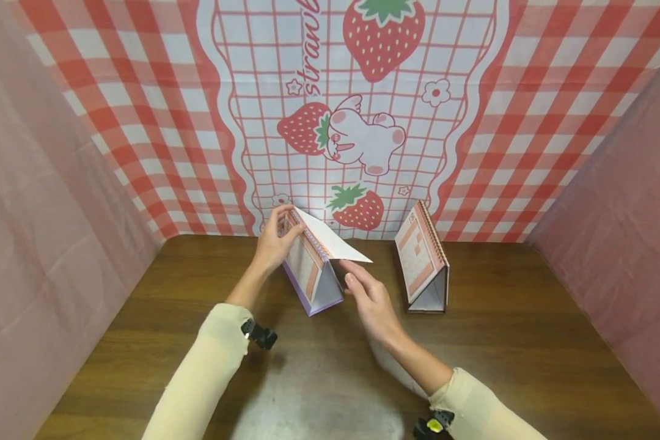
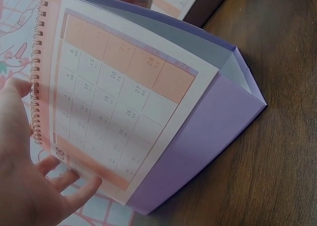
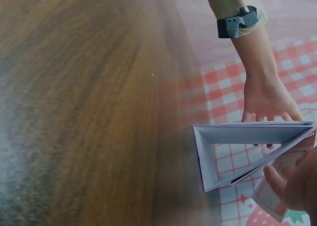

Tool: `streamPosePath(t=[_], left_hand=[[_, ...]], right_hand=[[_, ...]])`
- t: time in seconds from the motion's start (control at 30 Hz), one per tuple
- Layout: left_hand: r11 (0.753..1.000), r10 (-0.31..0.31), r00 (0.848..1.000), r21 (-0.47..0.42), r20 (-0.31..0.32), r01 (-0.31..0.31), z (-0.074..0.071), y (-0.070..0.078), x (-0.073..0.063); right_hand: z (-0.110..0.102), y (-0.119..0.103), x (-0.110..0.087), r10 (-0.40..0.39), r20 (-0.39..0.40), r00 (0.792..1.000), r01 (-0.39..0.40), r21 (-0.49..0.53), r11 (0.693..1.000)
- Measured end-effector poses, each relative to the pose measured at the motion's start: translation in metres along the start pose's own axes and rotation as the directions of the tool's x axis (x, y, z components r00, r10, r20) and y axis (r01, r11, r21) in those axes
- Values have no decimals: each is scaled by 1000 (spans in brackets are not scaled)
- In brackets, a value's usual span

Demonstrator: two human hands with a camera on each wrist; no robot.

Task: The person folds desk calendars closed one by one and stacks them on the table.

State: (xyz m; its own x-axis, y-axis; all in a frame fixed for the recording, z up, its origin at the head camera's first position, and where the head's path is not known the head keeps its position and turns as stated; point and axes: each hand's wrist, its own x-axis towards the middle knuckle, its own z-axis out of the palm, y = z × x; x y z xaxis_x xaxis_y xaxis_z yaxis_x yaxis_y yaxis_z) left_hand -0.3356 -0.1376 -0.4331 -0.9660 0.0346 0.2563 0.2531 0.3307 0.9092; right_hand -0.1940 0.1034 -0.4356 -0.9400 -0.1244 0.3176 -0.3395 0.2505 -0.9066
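Observation:
A purple desk calendar (image 1: 310, 275) stands like a tent on the table, a month page (image 2: 109, 102) facing its left side. My left hand (image 1: 277, 241) grips its far end, thumb by the spiral binding (image 2: 37, 67) and fingers around the page's edge. One white sheet (image 1: 330, 238) sticks out from the binding over the calendar's right side. Below that sheet's near edge is my right hand (image 1: 371, 299), fingers extended, fingertips right at the sheet. In the right wrist view, the calendar's open triangular end (image 3: 208, 161) shows beside the right hand.
A second desk calendar (image 1: 420, 263), with a dark base and orange-pink page, stands to the right of my right hand. Behind both, a strawberry-patterned cloth (image 1: 462, 153) hangs at the back edge of the wooden table (image 1: 500, 342). Pink cloth (image 1: 49, 183) hangs at the sides.

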Motion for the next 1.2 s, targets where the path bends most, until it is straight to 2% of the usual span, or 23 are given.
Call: streamPosePath(t=[0.17,0.5,0.6,0.77,0.83,0.9,0.93,0.97,1.0,1.03,1.07,1.17,1.2], left_hand=[[1000,-26,1000,16,7,26,-2,20,-11],[1000,-24,1000,4,19,24,-3,25,-16],[1000,0,1000,-19,28,0,-4,19,-14],[998,58,998,-20,-5,-58,2,-27,9],[998,56,998,-20,-7,-56,4,-36,15],[998,48,999,-28,6,-48,2,-23,7],[999,36,999,-35,18,-35,0,-12,2],[999,31,1000,-10,2,-31,1,-9,0],[1000,20,1000,-14,13,-20,0,1,-4],[1000,21,1000,2,5,-21,1,-9,1],[1000,31,1000,3,3,-31,0,-5,-3],[998,58,998,6,-11,-58,4,-30,11],[997,75,997,-28,2,-75,5,-46,21]], right_hand=[[0,-4,3,-25,12,1000,25,20,999],[1,-12,5,-59,11,998,58,83,995],[1,-14,6,-71,12,997,69,92,993],[1,-16,6,-102,14,995,101,80,992],[1,-17,6,-113,17,993,112,78,991],[2,-19,6,-123,21,992,121,80,989],[2,-19,6,-127,22,992,125,81,989],[2,-20,6,-129,23,991,127,83,988],[2,-20,6,-130,24,991,128,84,988],[2,-21,6,-131,26,991,129,86,988],[2,-21,6,-132,26,991,129,87,988],[2,-23,7,-134,29,991,131,86,988],[2,-23,7,-138,31,990,135,85,987]])
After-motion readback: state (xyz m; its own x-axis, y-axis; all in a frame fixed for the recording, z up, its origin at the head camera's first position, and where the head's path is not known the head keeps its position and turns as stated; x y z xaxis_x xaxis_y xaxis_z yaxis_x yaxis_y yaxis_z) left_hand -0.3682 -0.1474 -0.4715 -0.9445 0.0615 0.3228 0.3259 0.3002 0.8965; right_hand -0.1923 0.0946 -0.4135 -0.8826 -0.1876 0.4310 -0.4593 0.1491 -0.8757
